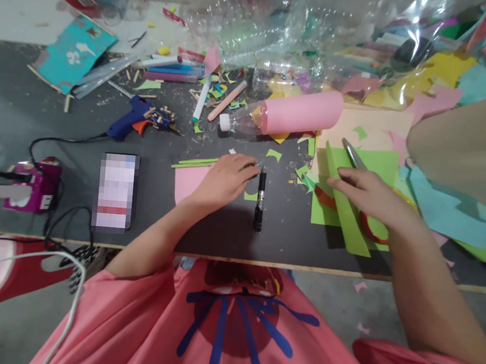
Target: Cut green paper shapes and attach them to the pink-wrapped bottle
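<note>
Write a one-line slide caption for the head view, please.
Left hand over pink paper, right hand at a green sheet, with a pink-wrapped bottle lying beyond.

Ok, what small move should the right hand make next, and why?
I'd probably ease the green paper clear of the scissors: the right hand has its fingertips at the folded sheet, while the blade and a handle loop show on either side of that hand, so they might snag.

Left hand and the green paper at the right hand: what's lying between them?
In the head view, a black-and-silver pen and several small green paper scraps lie between the left hand and the green paper.
</note>
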Demonstrator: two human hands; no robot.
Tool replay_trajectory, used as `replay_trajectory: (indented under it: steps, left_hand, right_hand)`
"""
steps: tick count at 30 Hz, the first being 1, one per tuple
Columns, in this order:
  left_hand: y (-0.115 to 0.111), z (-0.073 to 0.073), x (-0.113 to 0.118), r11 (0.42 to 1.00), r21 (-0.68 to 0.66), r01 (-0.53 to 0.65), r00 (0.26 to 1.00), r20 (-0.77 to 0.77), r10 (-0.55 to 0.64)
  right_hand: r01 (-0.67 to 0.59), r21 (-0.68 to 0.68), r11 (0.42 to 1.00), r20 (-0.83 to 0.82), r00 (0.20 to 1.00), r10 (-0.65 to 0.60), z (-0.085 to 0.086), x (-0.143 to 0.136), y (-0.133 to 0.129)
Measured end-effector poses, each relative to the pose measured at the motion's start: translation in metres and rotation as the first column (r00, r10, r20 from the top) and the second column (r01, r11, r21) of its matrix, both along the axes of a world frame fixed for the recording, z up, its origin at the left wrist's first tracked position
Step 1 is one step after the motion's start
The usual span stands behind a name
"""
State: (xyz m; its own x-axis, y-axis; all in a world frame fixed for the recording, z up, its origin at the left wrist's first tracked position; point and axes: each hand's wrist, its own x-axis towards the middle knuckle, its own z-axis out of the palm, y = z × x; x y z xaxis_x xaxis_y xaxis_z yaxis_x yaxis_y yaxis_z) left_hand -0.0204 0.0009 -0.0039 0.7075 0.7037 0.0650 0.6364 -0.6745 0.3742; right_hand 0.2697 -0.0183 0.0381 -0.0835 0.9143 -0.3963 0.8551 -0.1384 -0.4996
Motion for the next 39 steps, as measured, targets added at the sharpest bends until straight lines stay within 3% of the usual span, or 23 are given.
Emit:
replay_trajectory:
  steps: [4,9,16,23,28,30,33,39]
  left_hand:
    - [-0.004,-0.003,0.004,0.995,0.023,0.096,0.995,0.006,-0.096]
    - [-0.006,-0.001,0.006,0.995,0.017,0.095,0.994,-0.050,-0.094]
    - [-0.010,0.001,0.013,0.993,-0.005,0.115,0.985,-0.126,-0.114]
    - [-0.026,-0.002,0.035,0.982,0.016,-0.186,0.971,-0.149,0.186]
    - [-0.011,0.011,0.017,0.914,-0.214,-0.344,0.939,-0.107,0.328]
    - [-0.001,0.016,0.003,0.923,-0.194,-0.331,0.943,-0.100,0.317]
    - [0.009,0.019,-0.010,0.961,-0.155,-0.229,0.967,-0.148,0.207]
    - [0.009,0.013,-0.011,0.979,-0.080,-0.186,0.975,-0.138,0.174]
  right_hand:
    - [0.003,0.074,0.997,-0.071,0.997,0.002,-0.003,-0.024,-0.006]
    - [-0.067,0.131,0.989,-0.139,0.987,0.086,-0.021,-0.060,-0.005]
    - [0.014,0.143,0.990,-0.289,0.957,0.029,-0.033,-0.084,-0.001]
    - [0.109,0.102,0.989,-0.464,0.884,-0.050,-0.038,-0.090,-0.003]
    - [0.090,0.068,0.994,-0.495,0.868,-0.045,-0.039,-0.093,-0.003]
    - [0.076,0.062,0.995,-0.487,0.872,-0.036,-0.037,-0.095,-0.002]
    - [0.049,0.038,0.998,-0.487,0.873,-0.024,-0.034,-0.100,-0.002]
    - [0.004,-0.084,0.996,-0.560,0.827,-0.050,-0.034,-0.108,-0.003]
